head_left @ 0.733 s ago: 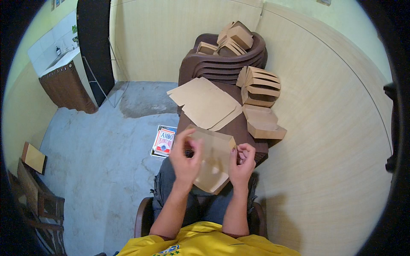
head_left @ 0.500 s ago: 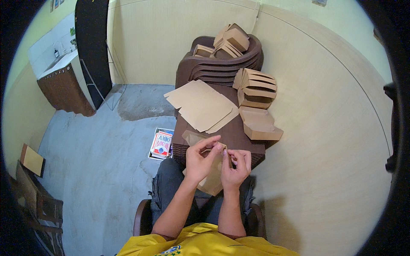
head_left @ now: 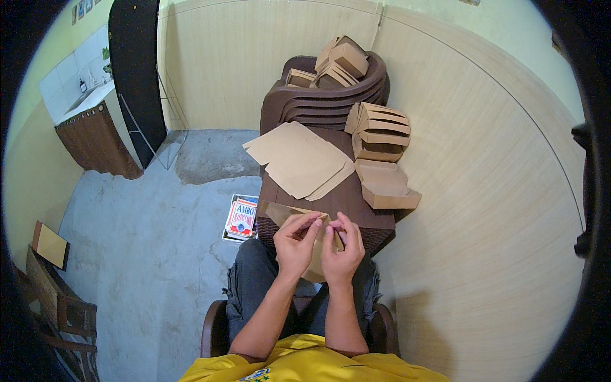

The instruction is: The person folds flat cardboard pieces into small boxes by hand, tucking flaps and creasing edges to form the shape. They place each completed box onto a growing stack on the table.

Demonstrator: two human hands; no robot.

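Above the lap, at the near edge of the table, a partly folded cardboard piece is held between two hands whose fingertips almost meet at its upper fold. The left hand has its thumb and forefinger closed on the board; the right hand is pinched narrow on the fold just beside it. Pressing unevenly there could crease or tear the thin board off its line, and since its lower part hangs over the dark trousers, a slack pinch could let it slip down between the knees. Along the right edge, an open box juts past the tabletop; a nudge from the right forearm might tip it, though what bears its outer side cannot be seen. The flat blanks lie askew, one corner out over the left edge, so a careless sleeve could drag them to the floor. Toward the far right corner, a row of nested boxes leans outward and might topple if bumped. Beyond the far edge, more boxes sit loosely piled on stacked chairs, where a jolt could spill them.
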